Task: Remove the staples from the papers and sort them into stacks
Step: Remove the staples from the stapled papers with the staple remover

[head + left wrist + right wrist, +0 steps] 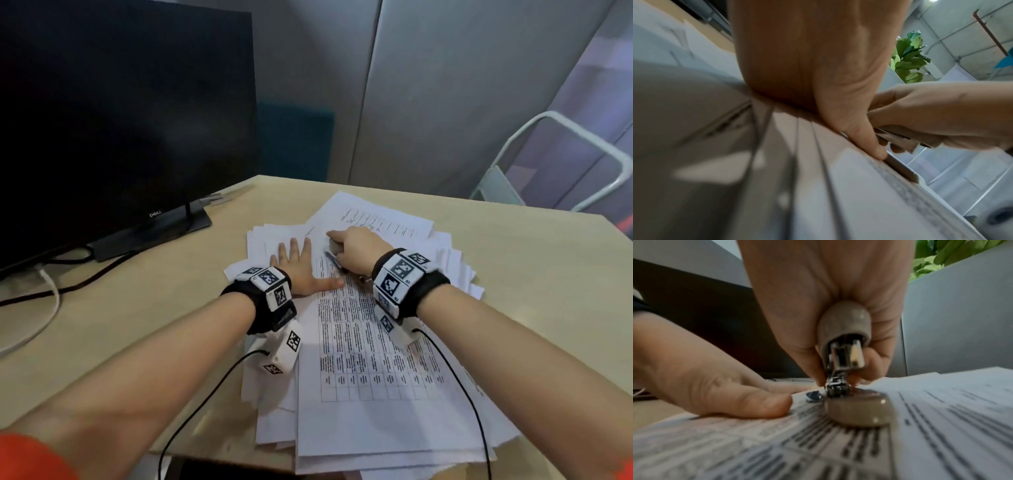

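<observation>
The right hand [356, 248] is curled around a grey stapler [846, 363] — its fingers [873, 368] clamp the upper arm while the rounded base sits flat on the top printed sheet [370, 342]. The tool's long axis runs from the wrist away toward the far corner of that sheet, with its metal nose pointing down at the paper just ahead of the right fingertips. The staple itself is too small to make out; I judge it lies at that corner, under the nose, so the coming move turns on the nose meeting the paper there. A dark pen [333, 259] lies on the sheet just beside the right hand.

The left hand [301, 270] is spread flat, fingers straight and apart, pressing the sheet down immediately left of the tool, thumb stretched toward it. It holds nothing. The right hand is the one on the work.

The papers [281, 421] lie in a loose, fanned pile on the bench [534, 308], in front of a monitor [120, 120]; no sorted stacks are evident.

The head view gives the layout but hides the tool under the knuckles — the right wrist view shows the open hinge and nose clearly. The left wrist view shows only the thumb [865, 138] pinning the paper edge.
</observation>
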Available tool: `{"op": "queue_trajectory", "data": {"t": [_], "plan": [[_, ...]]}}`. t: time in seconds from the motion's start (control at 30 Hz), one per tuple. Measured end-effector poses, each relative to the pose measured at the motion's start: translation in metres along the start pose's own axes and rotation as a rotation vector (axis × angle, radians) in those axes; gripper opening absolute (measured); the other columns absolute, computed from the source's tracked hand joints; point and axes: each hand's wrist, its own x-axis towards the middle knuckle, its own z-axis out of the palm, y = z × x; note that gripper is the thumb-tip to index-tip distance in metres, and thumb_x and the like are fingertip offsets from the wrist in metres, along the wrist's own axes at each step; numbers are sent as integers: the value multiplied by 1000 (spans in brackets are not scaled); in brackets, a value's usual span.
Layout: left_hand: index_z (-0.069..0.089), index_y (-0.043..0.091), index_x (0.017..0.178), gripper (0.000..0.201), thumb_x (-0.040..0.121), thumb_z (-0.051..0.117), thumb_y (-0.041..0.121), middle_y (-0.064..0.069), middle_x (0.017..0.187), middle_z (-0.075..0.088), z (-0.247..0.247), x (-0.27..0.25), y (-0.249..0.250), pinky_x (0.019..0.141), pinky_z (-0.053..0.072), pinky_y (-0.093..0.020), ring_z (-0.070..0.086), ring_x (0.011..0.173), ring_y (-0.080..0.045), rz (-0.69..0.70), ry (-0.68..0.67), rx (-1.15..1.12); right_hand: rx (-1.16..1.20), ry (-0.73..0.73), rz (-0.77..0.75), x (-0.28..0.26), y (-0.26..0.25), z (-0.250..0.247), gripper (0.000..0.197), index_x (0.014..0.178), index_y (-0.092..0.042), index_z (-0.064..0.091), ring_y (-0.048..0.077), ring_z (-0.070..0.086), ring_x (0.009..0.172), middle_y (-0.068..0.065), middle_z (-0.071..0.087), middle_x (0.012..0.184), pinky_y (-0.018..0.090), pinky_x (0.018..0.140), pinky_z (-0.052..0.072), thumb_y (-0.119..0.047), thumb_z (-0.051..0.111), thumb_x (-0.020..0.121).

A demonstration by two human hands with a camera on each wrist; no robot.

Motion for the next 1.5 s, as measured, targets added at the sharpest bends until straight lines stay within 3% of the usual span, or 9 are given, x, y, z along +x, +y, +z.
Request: {"op": "queue_trajectory", "data": {"t": [0.3, 0.47, 0.73, 0.87, 1.1, 1.2, 1.3, 1.4, 1.5], "plan": [[-24, 15, 149, 120, 77, 47, 79, -13, 156, -28, -4, -7, 5, 118, -7, -51, -22, 144, -36, -20, -33, 48, -90, 52, 124, 19, -22, 17, 36, 135, -10, 46, 36, 56, 112, 16, 47, 128, 38, 80, 43, -16, 37, 101], [-23, 17, 150, 122, 73, 46, 82, -10, 157, -27, -2, -9, 6, 118, -8, -50, -24, 144, -33, -29, -24, 21, -33, 4, 77, 24, -18, 11, 48, 145, -14, 34, 38, 56, 112, 17, 47, 130, 42, 89, 50, -17, 47, 99], [-22, 17, 150, 119, 76, 47, 79, -10, 158, -25, -2, -14, 7, 118, -7, -50, -21, 145, -33, -16, 0, 25, -33, 33, 97, 36, -25, 11, 40, 138, -7, 38, 39, 56, 114, 19, 48, 131, 40, 81, 44, -12, 44, 99], [-24, 17, 150, 122, 74, 48, 81, -10, 158, -25, -1, -14, 6, 118, -6, -51, -21, 145, -33, -20, -5, 3, 50, 39, 43, 46, -23, 9, 43, 142, -19, 40, 38, 59, 106, 20, 50, 128, 39, 86, 49, -19, 47, 99], [-19, 14, 151, 128, 70, 58, 77, -6, 159, -22, -1, -14, -4, 119, -6, -47, -20, 146, -29, -4, 20, -245, 333, 104, 69, 30, -19, -5, 49, 140, -10, 39, 34, 59, 108, 17, 62, 118, 37, 87, 50, -19, 50, 94], [2, 27, 154, 131, 54, 72, 76, 1, 162, -6, -7, -17, -16, 120, 8, -50, 0, 149, -24, -7, 156, -761, 404, 143, 5, 6, -9, -13, 61, 141, -15, 37, 28, 60, 104, 13, 62, 116, 31, 82, 46, -18, 62, 85], [30, 20, 147, 92, 74, 77, 47, 4, 144, 41, -20, -27, -15, 111, 32, -37, 39, 133, -15, 157, 389, -883, 462, 216, -87, -19, -7, -21, 62, 140, -17, 40, 18, 57, 91, 2, 61, 109, 22, 75, 39, -18, 67, 84], [51, 12, 130, 60, 78, 79, 21, -2, 111, 67, -37, -38, -3, 90, 51, -28, 64, 106, -17, 248, 249, -979, 473, 254, -169, -38, -7, -29, 60, 137, -17, 45, 13, 58, 84, 2, 63, 113, 15, 64, 39, -14, 70, 82], [55, 4, 121, 50, 76, 77, 6, -16, 104, 70, -44, -50, 3, 86, 55, -28, 70, 97, -25, 298, 63, -1134, 504, 254, -199, -50, -4, -31, 56, 133, -17, 49, 14, 60, 86, 4, 63, 120, 13, 68, 42, -13, 71, 82]]}}
